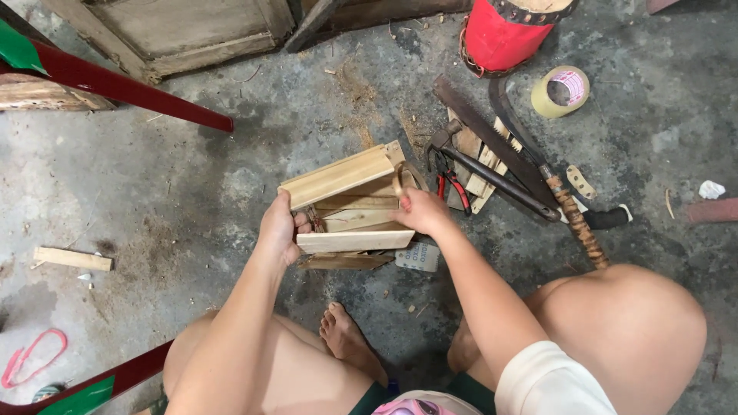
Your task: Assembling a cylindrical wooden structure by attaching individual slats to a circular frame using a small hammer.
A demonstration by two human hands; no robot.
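A small wooden box frame (350, 204) of pale slats is sitting on the concrete floor (177, 184). The left hand (280, 229) is clasping its left side; the right hand (419, 209) is pinching its right edge. Pliers (450, 180), a hammer (492, 173) and a tape roll (560, 91) are lying nearby.

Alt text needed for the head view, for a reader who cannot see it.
A seated person's left hand and right hand hold a small frame of pale wooden slats over a dusty concrete floor. To the right lie a hammer, red-handled pliers, a saw and a tape roll.
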